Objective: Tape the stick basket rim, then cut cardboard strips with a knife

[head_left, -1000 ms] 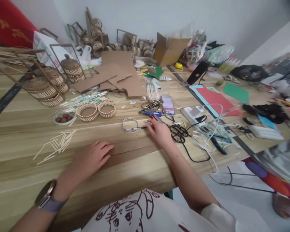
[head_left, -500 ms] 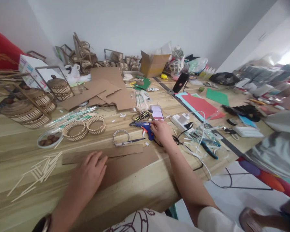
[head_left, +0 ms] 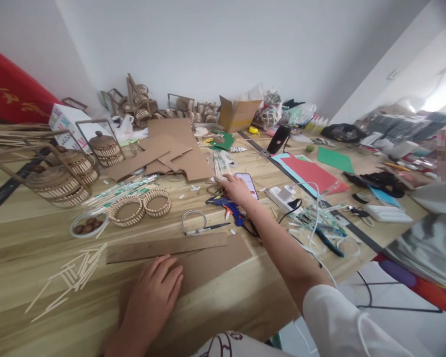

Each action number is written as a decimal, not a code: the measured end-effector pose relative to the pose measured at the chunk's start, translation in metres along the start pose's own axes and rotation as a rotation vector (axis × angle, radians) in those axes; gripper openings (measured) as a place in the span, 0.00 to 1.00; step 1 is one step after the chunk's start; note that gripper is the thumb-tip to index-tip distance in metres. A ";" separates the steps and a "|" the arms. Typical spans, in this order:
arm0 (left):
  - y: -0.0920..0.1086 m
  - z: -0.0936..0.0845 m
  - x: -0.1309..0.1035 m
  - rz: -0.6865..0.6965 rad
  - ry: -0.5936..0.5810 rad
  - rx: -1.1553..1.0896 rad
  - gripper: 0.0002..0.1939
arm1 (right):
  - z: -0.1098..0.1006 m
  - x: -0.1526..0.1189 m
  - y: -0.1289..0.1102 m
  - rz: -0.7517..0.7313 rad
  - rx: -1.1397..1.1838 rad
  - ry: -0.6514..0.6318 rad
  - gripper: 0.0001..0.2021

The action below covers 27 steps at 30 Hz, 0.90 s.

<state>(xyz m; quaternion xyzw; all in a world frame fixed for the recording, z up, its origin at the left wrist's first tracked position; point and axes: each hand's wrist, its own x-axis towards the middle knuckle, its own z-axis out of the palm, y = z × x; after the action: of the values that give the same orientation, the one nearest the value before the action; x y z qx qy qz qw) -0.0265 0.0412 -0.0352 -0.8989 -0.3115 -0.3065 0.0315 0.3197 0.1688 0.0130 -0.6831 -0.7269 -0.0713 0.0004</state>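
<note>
our tabletop [head_left: 241,297] lies bare along its near edge at the lower centre of the frame, with free room between the loose sticks [head_left: 74,272] at lower left and our left hand [head_left: 156,287]. that hand rests loose, fingers extended, over the cardboard sheet [head_left: 215,264], by the lower edge of the cardboard strip [head_left: 193,243], whose long axis runs left to right, rising slightly rightward. mid-frame, our right hand [head_left: 236,189] reaches in beside the phone [head_left: 250,184]; we cannot tell whether its bent fingers grasp anything. just below, the glue gun [head_left: 233,207] points its nozzle left, its handle sloping down rightward.
</note>
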 end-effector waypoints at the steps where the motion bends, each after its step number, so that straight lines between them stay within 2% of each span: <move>1: 0.000 0.001 0.000 -0.005 0.002 -0.023 0.18 | -0.001 0.001 0.001 -0.015 -0.010 -0.008 0.17; 7: 0.002 0.005 -0.002 -0.006 0.031 -0.116 0.17 | -0.005 0.008 0.009 -0.119 -0.042 -0.095 0.13; 11: 0.000 0.004 -0.002 -0.005 0.042 -0.119 0.17 | -0.009 0.013 0.016 -0.146 -0.029 -0.074 0.08; 18: 0.000 0.002 0.001 0.026 0.019 -0.136 0.16 | -0.054 0.048 0.033 0.066 0.022 0.129 0.19; 21: 0.003 0.001 0.002 0.037 0.023 -0.151 0.17 | -0.064 0.057 0.028 0.072 0.049 0.165 0.24; 24: 0.004 0.001 0.001 0.038 0.016 -0.158 0.17 | -0.054 0.052 0.018 -0.007 0.064 0.082 0.23; 27: 0.004 0.003 -0.001 0.032 -0.005 -0.159 0.16 | -0.034 0.039 0.010 -0.100 0.042 -0.091 0.14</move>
<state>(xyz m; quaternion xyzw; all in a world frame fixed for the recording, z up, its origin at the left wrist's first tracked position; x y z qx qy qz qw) -0.0227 0.0383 -0.0378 -0.9042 -0.2718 -0.3275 -0.0358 0.3233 0.2048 0.0519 -0.6483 -0.7606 -0.0249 -0.0218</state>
